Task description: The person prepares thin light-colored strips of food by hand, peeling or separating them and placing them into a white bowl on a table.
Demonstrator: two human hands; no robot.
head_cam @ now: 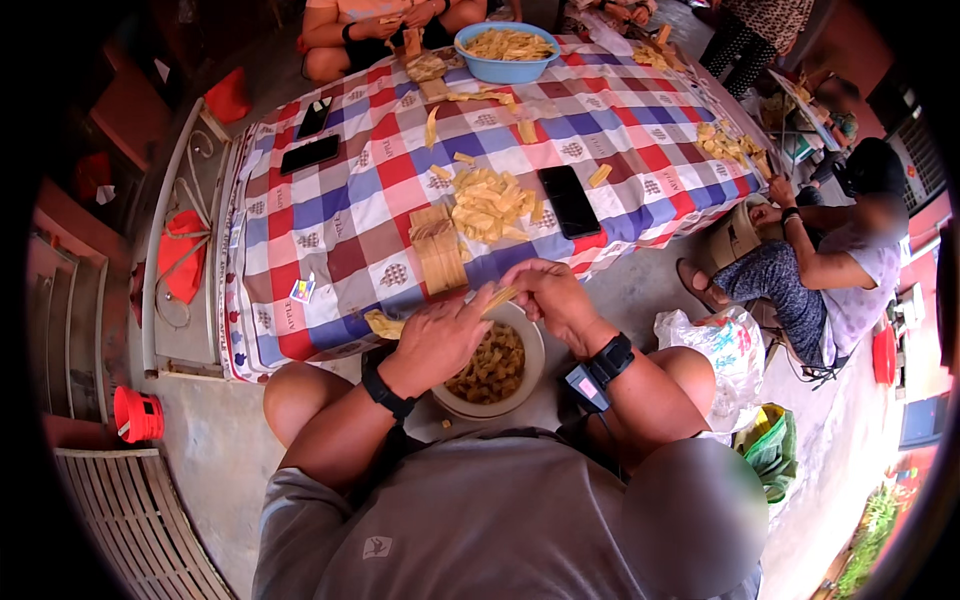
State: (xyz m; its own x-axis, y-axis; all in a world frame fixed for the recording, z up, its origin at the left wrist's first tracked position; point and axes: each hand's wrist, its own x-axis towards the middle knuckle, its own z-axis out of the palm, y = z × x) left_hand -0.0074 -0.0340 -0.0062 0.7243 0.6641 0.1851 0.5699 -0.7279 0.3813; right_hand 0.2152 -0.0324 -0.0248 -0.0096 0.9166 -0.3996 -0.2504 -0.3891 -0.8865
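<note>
A pale yellow strip [498, 298] spans the fingertips of my left hand [444, 341] and my right hand [553, 298]. Both hands pinch it, just above the rim of a round, light-coloured bucket [534, 360]. Many short brownish-yellow pieces [491, 364] lie inside the bucket, which stands between my knees. Beyond my hands, on the table edge, is a small wooden block [439, 259]. Beside the block a heap of flat yellow pieces [491, 204] rests on the checked tablecloth [352, 262]. A longer yellow strip [384, 325] sits at the near edge, left of my hands.
A black phone [568, 201] lies right of the heap, with two more phones [310, 154] at far left. A blue basin [510, 69] of strips stands at the back. Another person [817, 262] sits at right, near a plastic bag [712, 360]. More people sit across the table.
</note>
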